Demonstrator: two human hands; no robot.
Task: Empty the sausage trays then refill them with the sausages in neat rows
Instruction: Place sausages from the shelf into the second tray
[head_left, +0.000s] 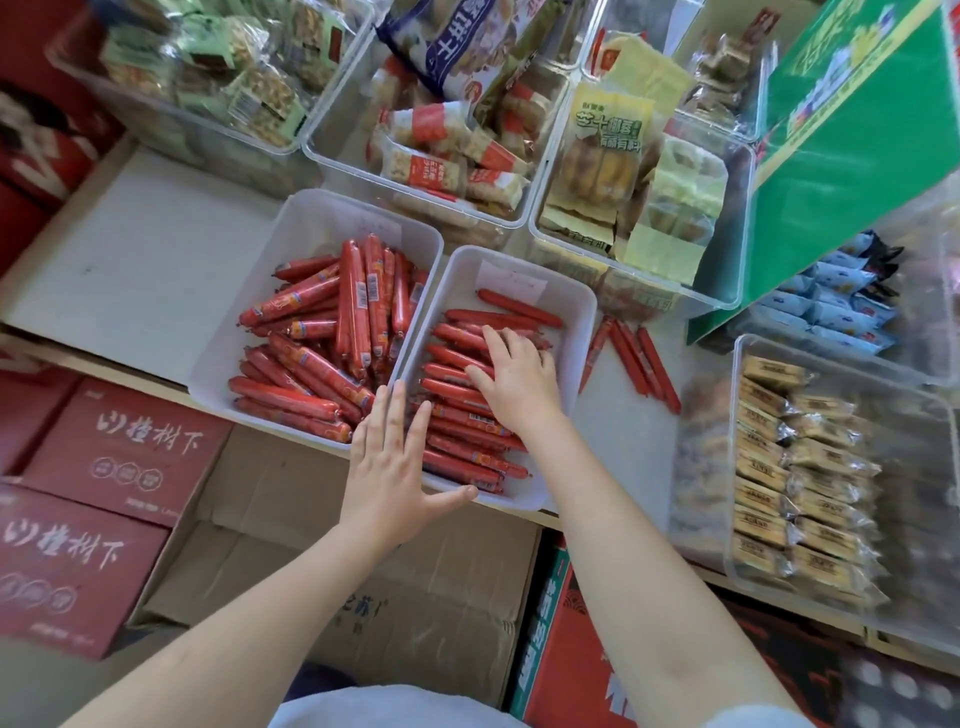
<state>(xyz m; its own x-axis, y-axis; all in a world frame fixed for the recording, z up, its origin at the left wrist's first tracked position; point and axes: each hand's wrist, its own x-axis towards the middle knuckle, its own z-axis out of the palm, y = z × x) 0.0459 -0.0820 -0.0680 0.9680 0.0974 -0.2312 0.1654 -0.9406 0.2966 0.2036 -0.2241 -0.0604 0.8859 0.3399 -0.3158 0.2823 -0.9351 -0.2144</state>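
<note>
Right tray (582, 332), on the counter (130, 260): sausages (467, 441) lie in a rough row. Right hand (519, 384), grip loosely curled, presses on the row's middle. Left hand (389, 462), fingers spread flat, braces the tray's near-left rim. Left tray (311, 218) alongside holds a jumbled pile. Loose sausages (634, 358) lie just right of the tray. Risk: the tray overhangs the counter edge; downward pressure could tip it.

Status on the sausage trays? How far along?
Done: the right tray holds a fairly neat row of sausages. In hand: the right hand presses on that row while the left hand steadies the tray's near corner. Left: loose sausages lie on the shelf beside it, and the left tray is a jumbled pile.
</note>
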